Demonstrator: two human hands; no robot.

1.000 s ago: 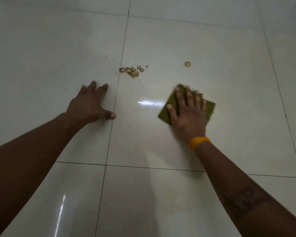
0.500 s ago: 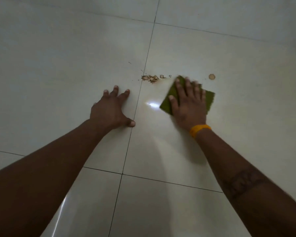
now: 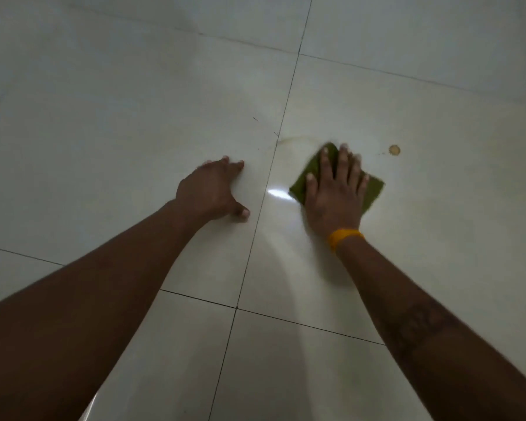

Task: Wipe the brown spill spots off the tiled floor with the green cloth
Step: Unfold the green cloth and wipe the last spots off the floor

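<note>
My right hand (image 3: 334,192) lies flat, fingers spread, pressing the green cloth (image 3: 374,191) onto the pale tiled floor (image 3: 134,117). A faint brownish smear (image 3: 295,141) curves across the tile just beyond and left of the cloth, beside the grout line. One round brown spot (image 3: 394,150) sits on the tile to the right of the cloth, with tiny specks beside it. My left hand (image 3: 213,189) rests on the neighbouring tile with its fingers on the floor and its thumb out, holding nothing.
Dark grout lines (image 3: 274,165) cross the glossy floor between my hands and behind them. A bright light reflection (image 3: 278,193) shines just left of the cloth. A yellow band (image 3: 345,237) circles my right wrist.
My right hand slid the cloth forward and left over the cluster of brown spots; the cluster is gone and only a faint smear shows. The view shifted, and my left hand stayed planted.
</note>
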